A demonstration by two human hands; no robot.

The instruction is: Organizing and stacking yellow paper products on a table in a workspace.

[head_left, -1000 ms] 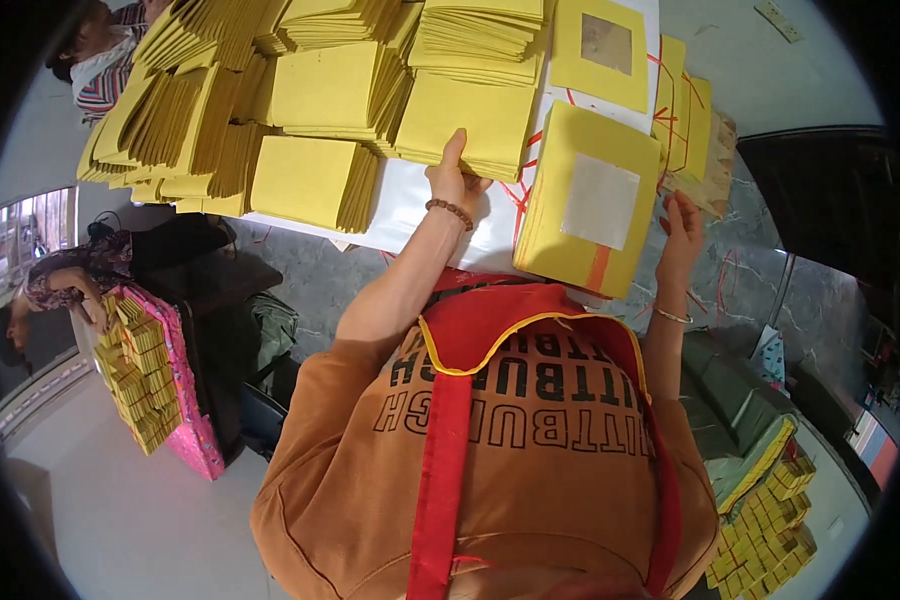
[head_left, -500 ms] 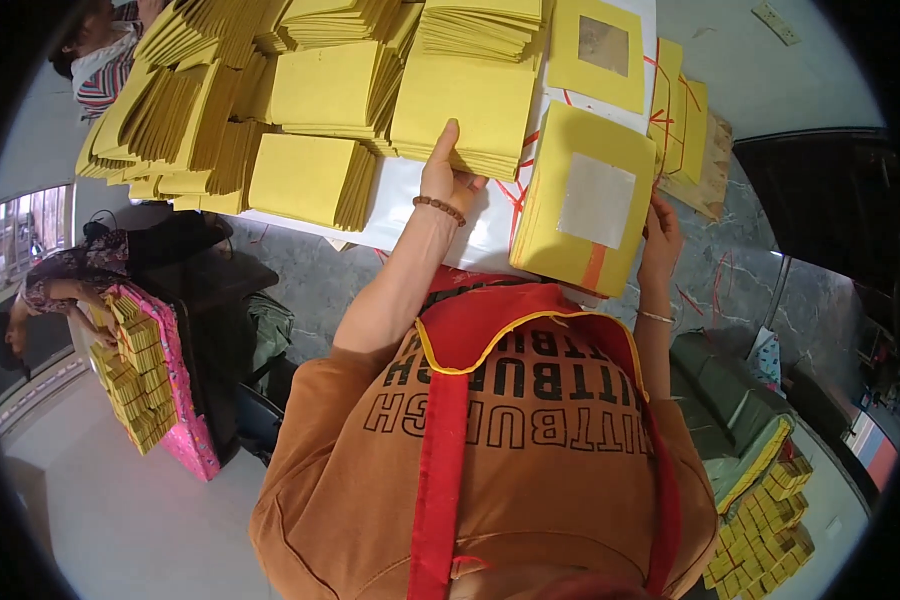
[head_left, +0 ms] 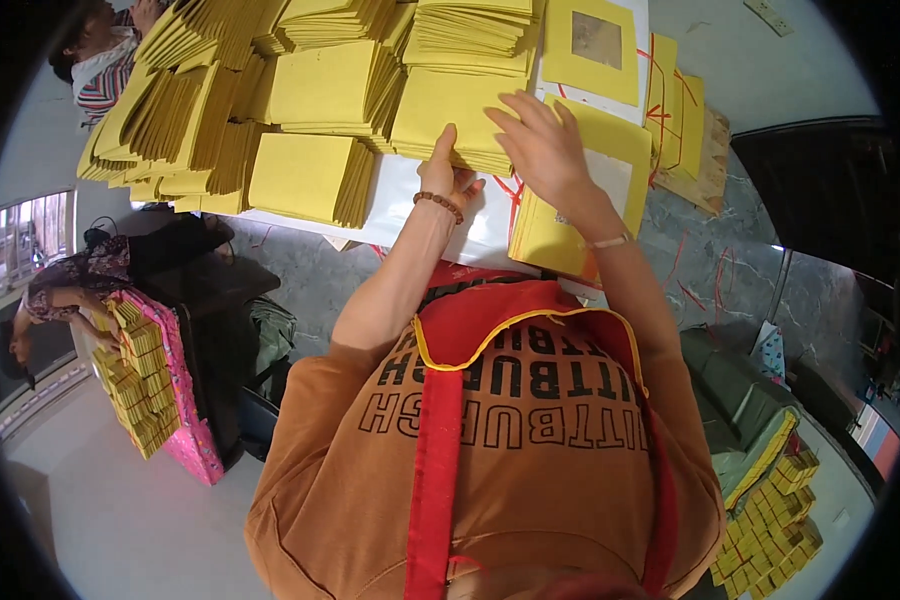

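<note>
A stack of folded yellow paper (head_left: pixel 450 110) lies at the middle of the table's near edge. My left hand (head_left: pixel 442 172) grips its near edge, thumb on top and the other fingers below and in front. Over the right side of that stack is my right hand (head_left: pixel 550 155), fingers spread and holding nothing. Under my right wrist lies a thicker yellow paper stack (head_left: pixel 610 135) with a pale rectangular patch on top, partly hidden by the hand. Beyond it rests a flat yellow piece (head_left: pixel 560 70) with a greyish rectangle in its middle.
More folded yellow paper stacks (head_left: pixel 310 178) fill the table's left and far side. Red ties (head_left: pixel 515 190) lie on the white tabletop (head_left: pixel 395 205). Bundles tied in red (head_left: pixel 662 110) stand at the right. Other people (head_left: pixel 80 265) are at the left, one beside a pink-edged container (head_left: pixel 185 400).
My right hand has left the right edge of the thicker stack and moved left, over the middle stack's corner. My left hand keeps its place. The thicker stack has shifted slightly.
</note>
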